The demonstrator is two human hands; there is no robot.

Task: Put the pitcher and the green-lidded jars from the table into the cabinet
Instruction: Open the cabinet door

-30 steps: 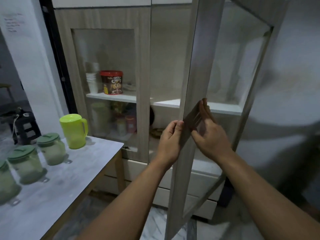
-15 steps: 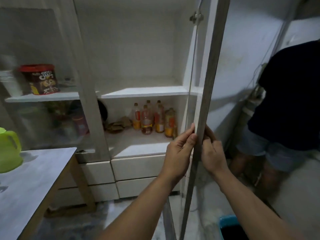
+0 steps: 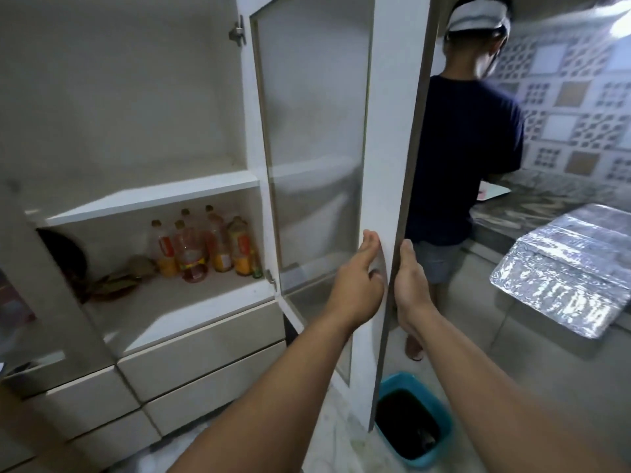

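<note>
The cabinet's right glass door [image 3: 317, 138] stands swung wide open, its free edge toward me. My left hand [image 3: 358, 285] grips the inner face of that edge and my right hand [image 3: 409, 285] grips the outer side. Inside, the white upper shelf [image 3: 153, 196] is bare. The lower shelf [image 3: 191, 298] holds several oil bottles [image 3: 205, 247] at the back. The pitcher, the green-lidded jars and the table are out of view.
A person in a dark shirt [image 3: 467, 148] stands just behind the open door, facing a counter. A foil-covered block [image 3: 563, 268] lies on the counter's corner at right. A blue bin [image 3: 413, 421] sits on the floor below the door. Drawers [image 3: 201, 349] sit under the shelves.
The door has swung from half open to fully open under both hands. My view has turned right, so the table with the pitcher and jars has left the frame.
</note>
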